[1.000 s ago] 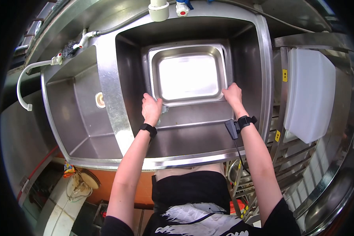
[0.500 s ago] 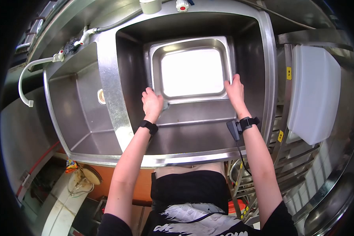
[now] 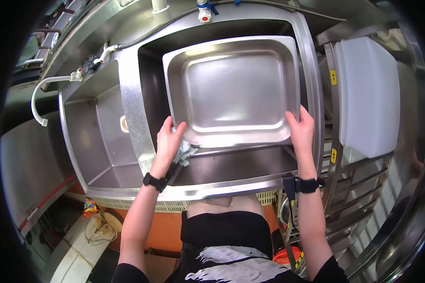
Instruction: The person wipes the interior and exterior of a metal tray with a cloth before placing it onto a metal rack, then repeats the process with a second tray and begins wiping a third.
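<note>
Both hands closed tight on the rim: left hand (image 3: 167, 141) at the near-left corner w/ a cloth (image 3: 185, 151) pinched under it, right hand (image 3: 301, 129) wrapped round the near-right corner. The steel pan (image 3: 233, 89) hangs above the sink (image 3: 132, 113), over its right basin. Stiff, prob. wet and slick (empty, so not too heavy), so rim corners look like the best hold.

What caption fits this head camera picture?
A steel pan held over the sink by the left hand, with a cloth, and the right hand.
</note>
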A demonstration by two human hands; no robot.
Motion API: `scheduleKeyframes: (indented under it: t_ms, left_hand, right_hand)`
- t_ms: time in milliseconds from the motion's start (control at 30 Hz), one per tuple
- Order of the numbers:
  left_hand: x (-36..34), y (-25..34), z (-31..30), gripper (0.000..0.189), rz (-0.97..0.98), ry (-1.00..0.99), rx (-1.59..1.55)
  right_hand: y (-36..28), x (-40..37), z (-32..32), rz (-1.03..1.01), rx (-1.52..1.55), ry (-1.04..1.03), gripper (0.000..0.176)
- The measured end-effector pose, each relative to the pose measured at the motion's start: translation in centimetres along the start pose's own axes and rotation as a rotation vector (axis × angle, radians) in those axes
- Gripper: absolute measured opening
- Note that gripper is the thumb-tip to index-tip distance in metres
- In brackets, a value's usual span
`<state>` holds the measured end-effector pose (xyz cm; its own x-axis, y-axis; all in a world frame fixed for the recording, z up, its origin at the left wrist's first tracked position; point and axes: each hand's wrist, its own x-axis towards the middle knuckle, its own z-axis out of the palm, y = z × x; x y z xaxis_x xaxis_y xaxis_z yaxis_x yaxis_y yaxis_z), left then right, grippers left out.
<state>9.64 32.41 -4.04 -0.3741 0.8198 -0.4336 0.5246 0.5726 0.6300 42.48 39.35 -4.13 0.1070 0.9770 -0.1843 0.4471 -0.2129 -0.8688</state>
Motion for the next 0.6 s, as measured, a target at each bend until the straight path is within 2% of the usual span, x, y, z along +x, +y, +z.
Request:
scheduleKeyframes:
  t_ms: [67, 133, 200, 300, 400, 433, 467, 533, 600]
  left_hand:
    - [-2.9, -0.3, -0.5, 0.031, 0.102, 0.066, 0.010]
    - [-6.1, -1.1, -1.1, 0.027, 0.124, 0.118, 0.027]
    - [-9.8, -1.7, -1.6, 0.025, 0.200, 0.148, -0.022]
    - [-15.6, -3.3, -2.4, 0.025, 0.146, 0.173, 0.054]
    - [-21.2, -8.1, -1.8, 0.027, 0.145, 0.223, 0.113]
    - [-23.0, -9.0, -1.5, 0.029, 0.106, 0.230, 0.017]
    - [-24.6, -9.7, -1.6, 0.029, 0.050, 0.191, -0.023]
    - [-26.8, -11.9, -1.1, 0.028, 0.067, 0.235, -0.106]
    - [-28.2, -13.3, -1.1, 0.029, 0.032, 0.273, -0.037]
  right_hand:
    - [-1.0, -3.1, -1.6, 0.051, -0.070, 0.022, 0.030]
    - [-1.7, -6.3, -2.4, -0.179, -0.180, 0.108, 0.029]
    - [-1.1, -9.5, -2.9, -0.183, -0.142, 0.097, 0.030]
    - [1.0, -14.2, -2.5, -0.159, -0.190, 0.102, 0.030]
    - [1.2, -19.3, -2.5, -0.082, -0.209, 0.037, 0.028]
    - [2.2, -20.8, -2.2, -0.117, -0.273, 0.038, 0.026]
    - [3.0, -22.1, -1.9, -0.147, -0.158, 0.057, 0.024]
    - [3.6, -24.4, -1.3, -0.115, -0.138, -0.009, 0.025]
    - [4.2, -26.3, -0.4, -0.151, -0.112, 0.007, 0.025]
